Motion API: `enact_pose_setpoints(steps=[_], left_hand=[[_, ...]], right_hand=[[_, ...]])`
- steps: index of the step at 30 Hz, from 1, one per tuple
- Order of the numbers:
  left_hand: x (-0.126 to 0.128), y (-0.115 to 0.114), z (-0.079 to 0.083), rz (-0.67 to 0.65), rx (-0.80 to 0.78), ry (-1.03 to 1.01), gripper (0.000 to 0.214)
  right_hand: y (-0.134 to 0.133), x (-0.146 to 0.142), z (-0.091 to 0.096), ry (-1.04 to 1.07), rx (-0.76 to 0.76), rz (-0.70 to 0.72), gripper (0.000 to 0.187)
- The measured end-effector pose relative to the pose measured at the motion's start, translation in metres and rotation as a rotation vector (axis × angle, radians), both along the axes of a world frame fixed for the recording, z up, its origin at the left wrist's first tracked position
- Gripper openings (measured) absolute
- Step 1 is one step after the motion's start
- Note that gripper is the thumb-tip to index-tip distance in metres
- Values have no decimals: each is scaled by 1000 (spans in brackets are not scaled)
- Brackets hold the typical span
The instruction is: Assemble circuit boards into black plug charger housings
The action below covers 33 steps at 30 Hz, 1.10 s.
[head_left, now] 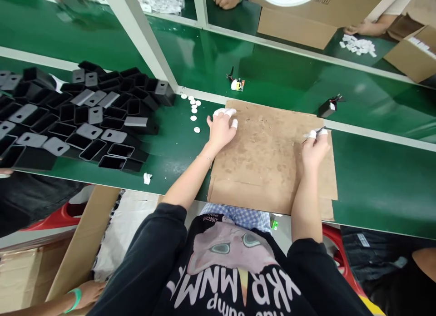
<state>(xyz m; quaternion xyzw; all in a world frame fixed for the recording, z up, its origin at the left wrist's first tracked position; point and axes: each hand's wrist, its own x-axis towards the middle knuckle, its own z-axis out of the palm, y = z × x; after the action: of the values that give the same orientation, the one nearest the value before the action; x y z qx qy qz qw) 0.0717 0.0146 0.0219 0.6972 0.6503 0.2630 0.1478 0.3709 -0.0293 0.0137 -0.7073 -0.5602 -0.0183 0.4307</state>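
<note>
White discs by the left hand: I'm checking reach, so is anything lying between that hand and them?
Nothing visible does. The left hand rests at the left edge of the cardboard sheet, and the white discs lie just beyond it on bare green table. The black housings sit farther left.

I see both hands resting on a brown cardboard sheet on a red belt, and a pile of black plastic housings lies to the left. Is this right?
Not quite: the head view shows the belt is green, not red. The rest holds: the left hand and the right hand rest on the brown cardboard sheet, and the pile of black plastic housings lies to the left.
</note>
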Motion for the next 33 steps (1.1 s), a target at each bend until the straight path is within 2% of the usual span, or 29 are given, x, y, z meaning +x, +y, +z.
enact_pose_setpoints(steps=[3, 8, 10, 13, 16, 20, 23, 28, 33], left_hand=[[7, 52, 7, -2, -12, 100, 52], [31, 138, 9, -97, -44, 227, 67], [40, 161, 7, -176, -66, 269, 71], [49, 182, 4, -289, -117, 329, 68], [52, 195, 5, -338, -127, 398, 58], [53, 208, 6, -400, -97, 467, 52], [58, 212, 6, -425, -81, 494, 51], [71, 201, 11, -409, -50, 425, 55], [65, 175, 35, -285, 9, 134, 61]], right_hand=[[0, 4, 0, 128, 155, -15, 32], [-3, 12, 2, 326, 165, 6, 28], [-5, 11, 5, 314, 146, -15, 26], [-8, 5, 11, 307, 158, -25, 25], [-10, 1, 13, 338, 168, -21, 23], [-12, -2, 5, 293, 33, 13, 21], [-12, -4, -1, 249, 7, -26, 20], [-8, -11, -2, 197, -1, -93, 22], [-9, -18, 6, 356, 139, -137, 32]])
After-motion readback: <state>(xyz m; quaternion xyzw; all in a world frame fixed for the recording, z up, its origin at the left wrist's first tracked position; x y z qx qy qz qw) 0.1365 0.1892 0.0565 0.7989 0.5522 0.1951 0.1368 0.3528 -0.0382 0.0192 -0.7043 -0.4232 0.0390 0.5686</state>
